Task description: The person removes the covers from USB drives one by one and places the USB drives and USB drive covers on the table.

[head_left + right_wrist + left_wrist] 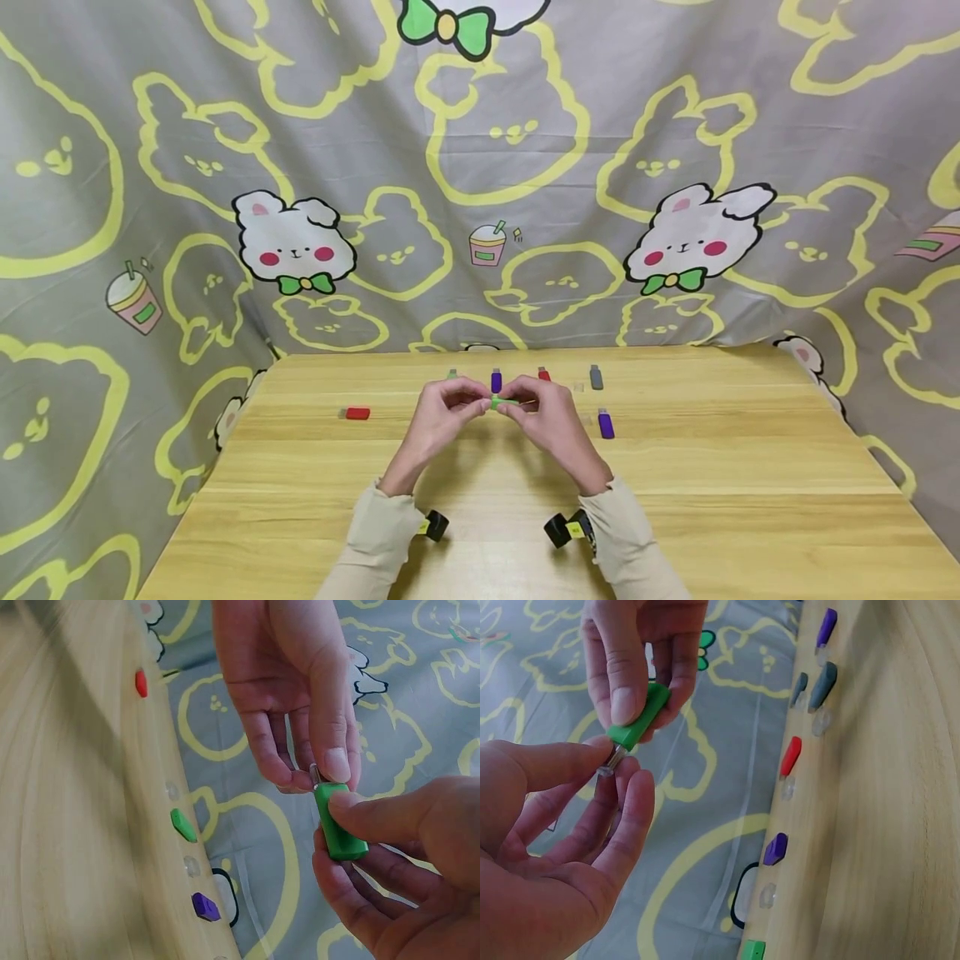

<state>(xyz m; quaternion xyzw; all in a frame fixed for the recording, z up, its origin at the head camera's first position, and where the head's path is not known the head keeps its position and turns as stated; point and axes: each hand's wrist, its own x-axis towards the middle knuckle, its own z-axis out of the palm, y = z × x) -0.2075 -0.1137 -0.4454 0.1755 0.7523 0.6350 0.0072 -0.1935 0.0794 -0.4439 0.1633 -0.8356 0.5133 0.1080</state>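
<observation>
Over the table, both hands meet at a green USB stick (641, 716). My right hand (553, 418) grips its green body between thumb and fingers. At the plug end, a small clear cap (609, 762) sits between the thumb and fingertips of my left hand (441, 417). The cap overlaps the metal plug in the left wrist view; the fingertips partly hide it. A purple USB stick (497, 382) lies on the table just beyond the hands. Another green USB stick (183, 825) lies near the far edge, mostly behind the left hand in the head view.
On the wooden table (300, 492), a red USB stick (358, 413) lies to the left. Farther right are another red stick (543, 376), a grey stick (596, 377) and a purple stick (606, 423). Clear caps (768, 895) lie beside several sticks. A patterned curtain (408, 250) hangs behind.
</observation>
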